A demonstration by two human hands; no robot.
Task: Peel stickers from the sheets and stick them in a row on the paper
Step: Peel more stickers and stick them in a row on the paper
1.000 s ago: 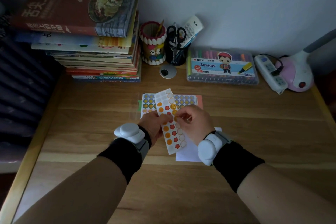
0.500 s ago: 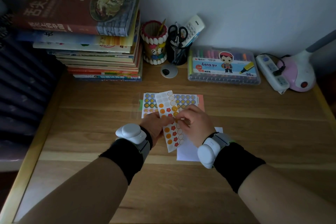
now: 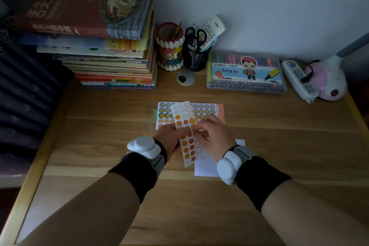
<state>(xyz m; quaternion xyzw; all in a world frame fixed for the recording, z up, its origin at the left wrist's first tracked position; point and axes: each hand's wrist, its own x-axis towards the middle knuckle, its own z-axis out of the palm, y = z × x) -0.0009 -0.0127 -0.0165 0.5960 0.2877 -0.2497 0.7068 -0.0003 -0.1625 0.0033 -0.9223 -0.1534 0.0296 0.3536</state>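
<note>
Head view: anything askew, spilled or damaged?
Nothing spilled or damaged. The sticker sheet, gripped by the left hand and pinched by the right hand, slants over the other sheets; normal for peeling.

Both forearms are reaching forward and angling in toward each other, black fabric cuffs (image 3: 135, 175) and white rounded wrist units (image 3: 143, 146) riding on them. The left grip (image 3: 170, 139) is pinching the long white sticker sheet of orange dots and red stars (image 3: 188, 156) by its edge; the right grip (image 3: 216, 138) is curling over, pinching at its middle.
</note>
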